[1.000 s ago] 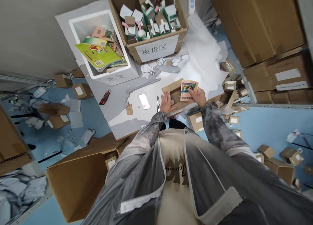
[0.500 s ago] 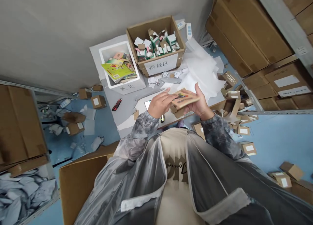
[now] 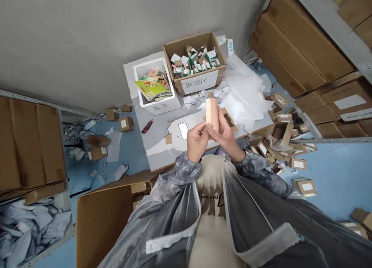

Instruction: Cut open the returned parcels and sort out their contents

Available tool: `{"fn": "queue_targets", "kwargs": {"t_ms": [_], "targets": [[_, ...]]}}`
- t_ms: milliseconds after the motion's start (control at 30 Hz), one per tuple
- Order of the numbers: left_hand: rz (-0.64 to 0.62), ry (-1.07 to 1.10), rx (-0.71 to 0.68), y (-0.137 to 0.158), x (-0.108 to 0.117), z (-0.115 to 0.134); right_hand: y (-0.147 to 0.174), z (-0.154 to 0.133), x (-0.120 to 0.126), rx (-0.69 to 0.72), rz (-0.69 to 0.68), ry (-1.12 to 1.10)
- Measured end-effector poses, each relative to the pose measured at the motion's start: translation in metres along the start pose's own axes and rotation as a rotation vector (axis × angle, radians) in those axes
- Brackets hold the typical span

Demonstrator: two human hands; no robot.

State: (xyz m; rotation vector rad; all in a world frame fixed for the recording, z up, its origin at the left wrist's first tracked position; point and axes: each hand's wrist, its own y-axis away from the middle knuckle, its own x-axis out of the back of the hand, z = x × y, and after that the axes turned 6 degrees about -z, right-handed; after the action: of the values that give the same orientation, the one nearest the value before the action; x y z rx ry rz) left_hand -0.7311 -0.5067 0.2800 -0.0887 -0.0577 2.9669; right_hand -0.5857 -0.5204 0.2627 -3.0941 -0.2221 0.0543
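Both of my hands hold a book (image 3: 214, 112) upright above the front of the table. Its cover is pinkish-orange, and the cream page edges face left. My left hand (image 3: 197, 140) pinches the book's lower left corner. On the other side, my right hand (image 3: 226, 138) wraps the right edge, with its thumb across the bottom. Behind the hands lies an opened piece of brown cardboard (image 3: 231, 122), partly hidden. A phone with a white screen (image 3: 183, 130) rests left of my left hand, and a red and black box cutter (image 3: 147, 126) lies farther left.
A white foam box (image 3: 162, 107) of booklets and a cardboard carton (image 3: 178, 83) full of small boxes stand at the table's back. Foam sheeting (image 3: 245, 93) covers the right side. Shelved cartons (image 3: 290, 47) rise on the right; small boxes (image 3: 303, 185) litter the floor.
The book has been turned from lying nearly flat, cover up, to standing on end with its page edges showing. My left hand has moved from its cover to its lower corner. The view has shifted slightly.
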Motion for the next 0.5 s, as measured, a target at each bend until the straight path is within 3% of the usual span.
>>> {"fn": "queue_targets", "kwargs": {"t_ms": [167, 267, 367, 433, 500], "targets": [[0.078, 0.098, 0.037, -0.005, 0.014, -0.017, -0.015, 0.017, -0.004, 0.005, 0.054, 0.072], [0.082, 0.355, 0.179, -0.013, 0.024, -0.036, -0.025, 0.022, -0.008, 0.019, 0.142, 0.289], [0.067, 0.593, 0.272, -0.016, 0.030, -0.051, -0.034, 0.025, -0.019, 0.036, 0.121, 0.503], [0.081, 0.513, 0.178, -0.011, 0.029, -0.055, -0.041, 0.029, -0.031, -0.007, 0.052, 0.456], [0.043, 0.169, 0.003, -0.001, 0.026, -0.055, -0.048, 0.035, -0.045, -0.095, -0.032, 0.238]]}}
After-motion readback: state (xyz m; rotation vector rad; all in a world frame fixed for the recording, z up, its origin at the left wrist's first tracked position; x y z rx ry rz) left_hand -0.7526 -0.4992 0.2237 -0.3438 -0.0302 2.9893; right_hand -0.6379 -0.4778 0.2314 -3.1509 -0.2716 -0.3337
